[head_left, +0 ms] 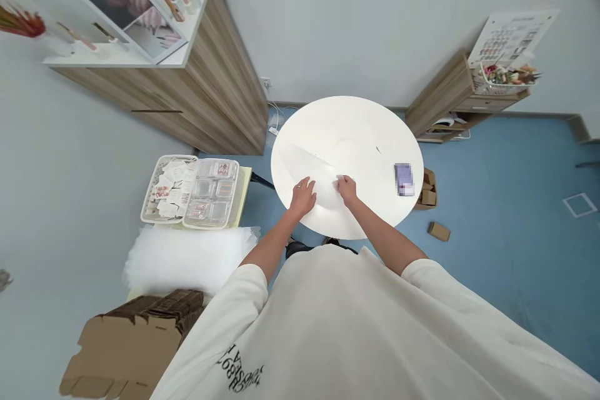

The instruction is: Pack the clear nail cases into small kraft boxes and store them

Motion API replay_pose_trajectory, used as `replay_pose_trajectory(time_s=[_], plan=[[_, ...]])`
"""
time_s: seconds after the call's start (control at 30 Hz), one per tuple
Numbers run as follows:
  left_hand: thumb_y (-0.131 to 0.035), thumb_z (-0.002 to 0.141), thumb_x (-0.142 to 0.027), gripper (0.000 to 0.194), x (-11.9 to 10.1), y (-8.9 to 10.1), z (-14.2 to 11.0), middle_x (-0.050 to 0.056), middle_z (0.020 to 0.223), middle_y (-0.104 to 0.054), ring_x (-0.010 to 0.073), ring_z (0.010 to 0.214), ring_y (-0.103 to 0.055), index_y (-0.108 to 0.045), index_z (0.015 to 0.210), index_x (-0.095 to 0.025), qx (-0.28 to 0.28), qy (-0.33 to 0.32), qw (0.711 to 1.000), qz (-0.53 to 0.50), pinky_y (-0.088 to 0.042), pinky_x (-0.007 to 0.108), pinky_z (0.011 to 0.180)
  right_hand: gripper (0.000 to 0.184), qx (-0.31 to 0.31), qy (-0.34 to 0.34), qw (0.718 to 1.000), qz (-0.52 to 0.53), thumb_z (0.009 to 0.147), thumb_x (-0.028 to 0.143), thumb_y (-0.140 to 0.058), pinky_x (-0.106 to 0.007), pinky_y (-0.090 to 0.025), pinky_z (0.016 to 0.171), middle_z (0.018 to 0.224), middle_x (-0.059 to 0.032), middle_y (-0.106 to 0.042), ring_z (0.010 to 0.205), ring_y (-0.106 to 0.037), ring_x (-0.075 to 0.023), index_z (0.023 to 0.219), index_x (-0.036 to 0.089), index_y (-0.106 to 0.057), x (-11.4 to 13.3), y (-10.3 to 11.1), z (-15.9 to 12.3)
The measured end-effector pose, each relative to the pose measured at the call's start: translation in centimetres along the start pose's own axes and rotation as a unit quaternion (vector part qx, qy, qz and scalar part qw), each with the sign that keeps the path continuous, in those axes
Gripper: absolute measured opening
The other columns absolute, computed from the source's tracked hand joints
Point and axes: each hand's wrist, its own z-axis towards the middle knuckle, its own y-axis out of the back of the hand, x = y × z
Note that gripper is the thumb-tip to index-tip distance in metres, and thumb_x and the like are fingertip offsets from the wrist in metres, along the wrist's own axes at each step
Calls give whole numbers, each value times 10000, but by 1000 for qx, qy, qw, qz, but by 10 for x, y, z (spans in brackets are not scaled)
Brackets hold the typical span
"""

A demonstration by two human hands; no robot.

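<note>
White and round, the bench (pixel 347 137) carried a clear plastic sheet (pixel 312 169) that lay flat on its near left part, hard to make out against the pale top; it may have been a thin bag rather than a single sheet. The left hand (pixel 302 197) rested on the sheet's near edge with its fingers (pixel 307 184) spread and released, pressing flat and gripping nothing. The right hand (pixel 347 189) sat just beside it at the sheet's near right corner, its fingers (pixel 338 185) curled and pinching what looked like that corner, though the view was too small to be sure of the grasp. Well apart to the right on the same bench lay a small purple card packet (pixel 404 178), near the rim, and a tiny dark speck (pixel 377 150) lay between it and the sheet. To the left of the bench, lower down, stood a white tray of small cards (pixel 166 190) touching a clear compartment box (pixel 213 194) with pinkish pieces in some of its cells. In front of those lay a heap of white foam wrap (pixel 187 256), and nearer still a stack of flat cardboard cartons (pixel 131 340). On the blue floor (pixel 506 231) to the right sat a small brown box (pixel 439 231).
</note>
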Motion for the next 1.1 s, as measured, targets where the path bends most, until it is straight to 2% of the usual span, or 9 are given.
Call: replay_pose_trajectory(time_s=[0.13,0.3,0.57,0.67,0.8,0.87,0.93,1.0,1.1], plan=[[-464,969,-282,515,-31,-30,6,145,1614,-335,338,1492,-300,-418,1477,-217,42,4,999,0,-296,541,1179,200,18,-58,998,32,816,225,-516,-268,-560,661,912,-65,-746,730,-704,-151,992,194,-603,-22,36,7],[-480,966,-295,517,-50,-53,7,164,1604,-346,344,1483,-324,-421,1473,-211,83,0,996,-14,-318,531,1161,230,69,-66,994,-50,777,186,-536,-285,-559,686,880,-58,-759,758,-717,-173,998,196,-602,-42,60,6],[-506,943,-256,525,-54,-65,16,170,1591,-360,350,1473,-340,-427,1460,-208,140,3,990,4,-339,516,1141,407,6,-33,989,-142,803,192,-481,-317,-534,806,894,-52,-752,824,-696,-194,1197,182,-579,-54,109,21],[-508,940,-255,514,-56,-69,21,172,1590,-361,352,1472,-340,-440,1447,-208,154,-6,988,-1,-341,515,1137,462,-29,-29,976,-214,833,208,-478,-376,-515,876,1021,-118,-727,965,-669,-250,1286,159,-554,-58,130,26],[-506,939,-254,507,-57,-74,26,166,1590,-360,349,1468,-343,-441,1440,-214,172,-14,985,4,-344,506,1132,575,-121,95,922,-355,876,225,-488,-507,-403,1035,1425,-220,-499,1259,-499,-350,1443,142,-446,-61,136,19],[-503,937,-253,500,-57,-75,29,170,1585,-364,352,1462,-350,-448,1431,-205,178,-13,984,5,-346,506,1129,525,-70,166,896,-405,900,223,-475,-527,-366,1062,1471,-207,-445,1289,-452,-362,1421,157,-487,-65,130,13],[-496,937,-255,496,-57,-75,32,169,1581,-368,352,1458,-353,-449,1428,-199,185,-11,983,8,-344,504,1131,459,32,193,873,-446,926,230,-452,-504,-376,1053,1450,-183,-469,1272,-460,-348,1372,177,-545,-71,122,7],[-482,945,-264,497,-57,-73,35,162,1585,-362,348,1461,-346,-439,1437,-201,193,-8,981,14,-336,500,1139,448,101,182,844,-494,948,247,-425,-485,-380,1052,1464,-164,-469,1286,-450,-335,1374,188,-552,-79,118,4],[-451,965,-280,489,-54,-72,39,148,1593,-348,338,1466,-334,-421,1447,-207,202,-7,979,27,-335,481,1142,469,126,155,794,-574,966,259,-397,-481,-343,1085,1546,-143,-401,1343,-398,-331,1414,187,-519,-89,123,2]])
